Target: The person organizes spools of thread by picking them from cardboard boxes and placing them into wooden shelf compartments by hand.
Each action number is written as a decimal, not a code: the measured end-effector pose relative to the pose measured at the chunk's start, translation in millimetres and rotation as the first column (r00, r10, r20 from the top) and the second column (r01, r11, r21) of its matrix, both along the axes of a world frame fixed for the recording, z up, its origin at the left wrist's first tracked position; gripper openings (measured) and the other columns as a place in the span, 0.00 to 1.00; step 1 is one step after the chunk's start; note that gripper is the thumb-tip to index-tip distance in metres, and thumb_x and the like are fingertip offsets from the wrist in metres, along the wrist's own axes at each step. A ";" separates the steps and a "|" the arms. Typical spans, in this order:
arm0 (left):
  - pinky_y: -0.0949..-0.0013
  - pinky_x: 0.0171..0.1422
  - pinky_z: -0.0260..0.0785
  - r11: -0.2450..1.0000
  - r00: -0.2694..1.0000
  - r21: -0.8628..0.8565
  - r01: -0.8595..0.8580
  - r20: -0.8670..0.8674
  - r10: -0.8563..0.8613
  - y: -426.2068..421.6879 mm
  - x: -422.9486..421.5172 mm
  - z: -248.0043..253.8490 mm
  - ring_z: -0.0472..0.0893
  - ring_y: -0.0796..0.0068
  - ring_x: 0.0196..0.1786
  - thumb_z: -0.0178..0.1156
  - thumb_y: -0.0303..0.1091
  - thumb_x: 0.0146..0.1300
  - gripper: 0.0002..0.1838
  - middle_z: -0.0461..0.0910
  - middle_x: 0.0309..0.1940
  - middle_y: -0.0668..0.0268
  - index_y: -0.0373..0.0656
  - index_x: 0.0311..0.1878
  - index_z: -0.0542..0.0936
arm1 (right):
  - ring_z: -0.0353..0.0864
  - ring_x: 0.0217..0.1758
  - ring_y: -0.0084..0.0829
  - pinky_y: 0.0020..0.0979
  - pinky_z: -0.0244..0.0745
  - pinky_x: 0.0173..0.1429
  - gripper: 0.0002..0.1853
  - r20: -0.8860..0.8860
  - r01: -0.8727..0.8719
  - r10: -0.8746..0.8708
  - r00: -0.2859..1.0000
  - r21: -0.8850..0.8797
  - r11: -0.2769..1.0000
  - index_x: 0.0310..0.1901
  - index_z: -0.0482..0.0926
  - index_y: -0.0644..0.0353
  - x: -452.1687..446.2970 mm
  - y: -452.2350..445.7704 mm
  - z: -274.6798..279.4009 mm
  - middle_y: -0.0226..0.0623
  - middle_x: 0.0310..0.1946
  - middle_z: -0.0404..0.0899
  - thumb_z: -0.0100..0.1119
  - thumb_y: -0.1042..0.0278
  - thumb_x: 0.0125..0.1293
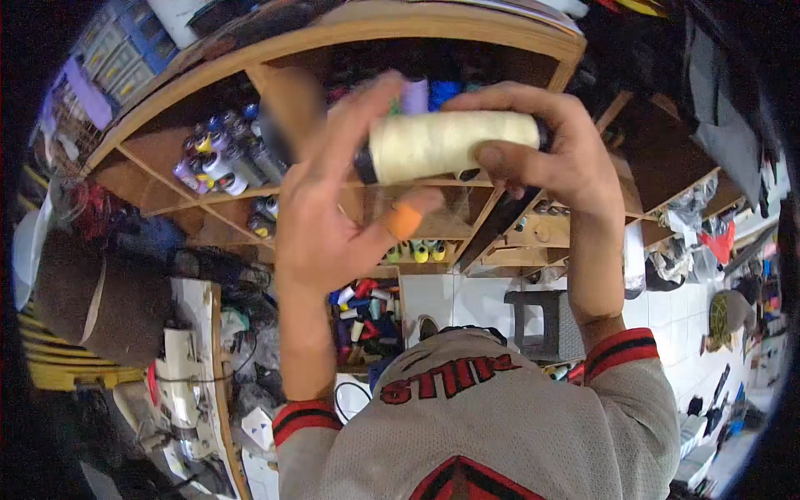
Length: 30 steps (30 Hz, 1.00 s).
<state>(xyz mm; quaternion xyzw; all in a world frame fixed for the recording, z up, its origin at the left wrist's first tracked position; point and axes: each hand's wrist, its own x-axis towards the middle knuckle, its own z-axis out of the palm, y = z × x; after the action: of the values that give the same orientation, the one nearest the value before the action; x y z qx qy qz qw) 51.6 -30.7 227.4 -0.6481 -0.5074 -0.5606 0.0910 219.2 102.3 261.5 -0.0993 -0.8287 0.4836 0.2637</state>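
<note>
A large spool of cream thread (450,143) with dark ends is held up in front of me, lying nearly sideways. My right hand (562,154) is closed around its right end, fingers over the top and thumb on the near side. By the left end is my left hand (333,192), its fingers and thumb spread apart. An orange band (404,222) wraps the left thumb. The left fingertips are blurred, and whether they touch the spool's end I cannot tell.
A wooden shelf unit (358,35) holds several thread spools (221,158). Below, a box of mixed coloured spools (363,312) stands near a grey stool (542,321) on the white tiled floor (475,298). A white sewing machine (179,375) is at lower left.
</note>
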 end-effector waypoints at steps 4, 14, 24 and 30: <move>0.67 0.50 0.70 0.993 0.996 -0.090 -0.075 0.049 0.080 -21.2 -18.0 -19.5 0.80 0.62 0.45 0.71 0.36 0.47 0.26 0.80 0.44 0.56 0.41 0.51 0.77 | 0.72 0.24 0.15 0.16 0.67 0.28 0.19 -0.033 -0.026 0.018 0.999 -0.240 0.970 0.48 0.78 0.61 -30.0 -9.3 -22.2 0.29 0.30 0.79 0.67 0.64 0.56; 0.82 0.23 0.60 0.963 0.747 -0.009 -0.268 0.630 0.214 -47.6 -44.0 -40.6 0.71 0.87 0.23 0.66 0.34 0.56 0.22 0.77 0.27 0.68 0.34 0.51 0.76 | 0.81 0.29 0.39 0.32 0.74 0.37 0.11 -0.024 0.065 -0.060 0.998 0.389 0.919 0.45 0.80 0.61 -88.1 -65.0 -109.7 0.45 0.29 0.81 0.55 0.70 0.63; 0.81 0.22 0.59 0.975 0.539 0.003 -0.224 0.833 0.121 -87.6 -60.3 -30.3 0.72 0.84 0.22 0.64 0.36 0.58 0.18 0.75 0.23 0.68 0.32 0.46 0.77 | 0.81 0.36 0.43 0.37 0.76 0.43 0.10 0.238 -0.247 0.173 0.956 0.329 0.912 0.41 0.81 0.59 -85.3 -77.1 -147.1 0.43 0.36 0.82 0.53 0.67 0.61; 0.80 0.28 0.65 0.837 0.505 -0.277 0.471 0.863 0.001 -134.7 -78.2 -34.9 0.75 0.83 0.26 0.67 0.36 0.54 0.18 0.78 0.25 0.65 0.34 0.44 0.79 | 0.82 0.38 0.40 0.37 0.74 0.46 0.11 0.306 -0.279 0.224 0.925 0.148 0.949 0.44 0.81 0.58 -98.9 -53.9 -145.0 0.43 0.37 0.82 0.55 0.67 0.61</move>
<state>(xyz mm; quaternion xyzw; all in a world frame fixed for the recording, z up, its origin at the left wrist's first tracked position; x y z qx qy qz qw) -26.7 -165.4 192.6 -0.3657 -0.5123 -0.6624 -0.4062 120.3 48.4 116.5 -0.0348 -0.9060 0.4132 0.0852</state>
